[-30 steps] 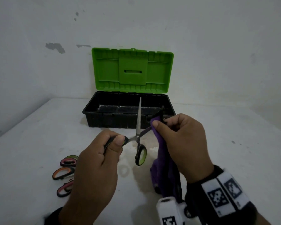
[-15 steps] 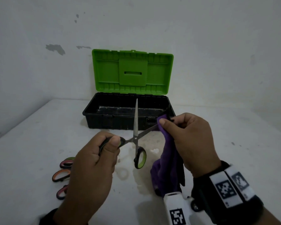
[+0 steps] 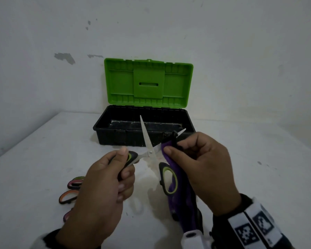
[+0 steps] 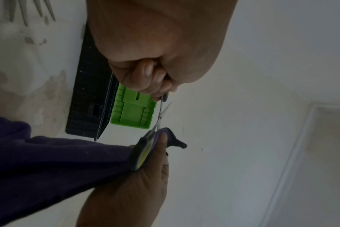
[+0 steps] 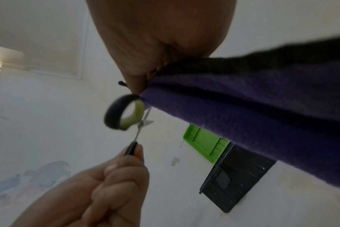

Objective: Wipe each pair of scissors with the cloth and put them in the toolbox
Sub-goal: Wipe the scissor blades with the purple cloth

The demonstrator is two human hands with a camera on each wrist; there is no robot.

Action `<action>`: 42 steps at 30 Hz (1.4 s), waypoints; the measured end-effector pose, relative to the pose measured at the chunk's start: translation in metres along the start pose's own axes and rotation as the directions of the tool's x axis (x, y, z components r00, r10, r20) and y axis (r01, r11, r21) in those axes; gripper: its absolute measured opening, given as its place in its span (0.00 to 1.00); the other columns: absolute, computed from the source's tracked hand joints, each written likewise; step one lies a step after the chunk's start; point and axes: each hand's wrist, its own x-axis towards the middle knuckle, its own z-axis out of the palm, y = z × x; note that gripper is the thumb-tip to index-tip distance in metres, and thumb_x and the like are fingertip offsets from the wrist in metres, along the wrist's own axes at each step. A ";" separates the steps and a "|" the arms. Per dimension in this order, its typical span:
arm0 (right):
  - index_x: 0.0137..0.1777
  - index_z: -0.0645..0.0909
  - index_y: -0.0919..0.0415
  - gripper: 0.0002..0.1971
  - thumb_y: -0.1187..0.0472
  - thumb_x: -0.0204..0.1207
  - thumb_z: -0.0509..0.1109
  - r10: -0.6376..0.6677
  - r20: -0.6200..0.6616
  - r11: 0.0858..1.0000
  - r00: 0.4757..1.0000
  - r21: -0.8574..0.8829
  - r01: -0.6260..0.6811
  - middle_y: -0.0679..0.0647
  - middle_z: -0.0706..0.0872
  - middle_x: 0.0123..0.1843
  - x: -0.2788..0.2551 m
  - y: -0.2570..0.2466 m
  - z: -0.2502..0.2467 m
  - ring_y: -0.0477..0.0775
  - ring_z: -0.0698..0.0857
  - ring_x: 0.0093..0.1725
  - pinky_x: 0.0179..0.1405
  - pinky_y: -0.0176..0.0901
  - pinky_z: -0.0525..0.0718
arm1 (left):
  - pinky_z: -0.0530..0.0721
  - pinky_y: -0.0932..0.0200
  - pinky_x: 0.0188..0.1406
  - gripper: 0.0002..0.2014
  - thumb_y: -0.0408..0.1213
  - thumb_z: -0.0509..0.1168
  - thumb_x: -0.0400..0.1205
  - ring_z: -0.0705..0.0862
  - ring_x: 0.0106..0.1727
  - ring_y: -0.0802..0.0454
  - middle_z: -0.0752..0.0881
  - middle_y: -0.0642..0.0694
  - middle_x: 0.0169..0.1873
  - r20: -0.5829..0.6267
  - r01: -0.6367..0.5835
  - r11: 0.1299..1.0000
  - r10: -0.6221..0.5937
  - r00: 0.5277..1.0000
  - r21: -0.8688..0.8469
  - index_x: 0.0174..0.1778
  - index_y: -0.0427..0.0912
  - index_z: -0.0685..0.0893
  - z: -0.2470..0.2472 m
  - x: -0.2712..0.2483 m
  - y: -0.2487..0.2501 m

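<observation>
On the white counter (image 3: pixel 34 159), to the left of your left grip (image 3: pixel 104 178) and partly hidden behind that hand, lie more scissors (image 3: pixel 71 191); only their pink and orange handle loops show, and how many pairs there are cannot be made out. Your left grip is curled tight round one black-and-green handle of the open scissors (image 3: pixel 148 151), held above the counter with the blades spread: one blade points up and away from that grip toward the toolbox (image 3: pixel 115 135), the other runs right into your right grip (image 3: pixel 201 169). The free handle loop hangs between your two grips, just against the cloth (image 3: pixel 180 200). Your right grip pinches the purple cloth round the second blade, thumb on the near side and fingers curled over the far side; the blade tip pokes out beyond the fingers, the stretch under the cloth is hidden. The rest of the cloth hangs down under that grip. Beyond both grips the black toolbox stands open on the counter, its green lid (image 3: pixel 148 83) upright against the wall. No brand or writing can be read on scissors or toolbox; your right wrist carries a band (image 3: pixel 255 229) with square black-and-white code markers, cut off at the frame edge.
</observation>
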 end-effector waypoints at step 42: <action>0.27 0.79 0.56 0.15 0.55 0.66 0.82 0.268 -0.130 0.956 0.955 0.163 -0.246 0.54 0.83 0.23 0.023 0.000 -0.024 0.49 0.76 0.21 0.21 0.39 0.76 | 0.60 0.66 0.16 0.18 0.43 0.60 0.85 0.62 0.19 0.56 0.69 0.46 0.21 0.060 -0.136 0.949 0.124 0.990 0.285 0.27 0.44 0.76 -0.006 0.001 0.003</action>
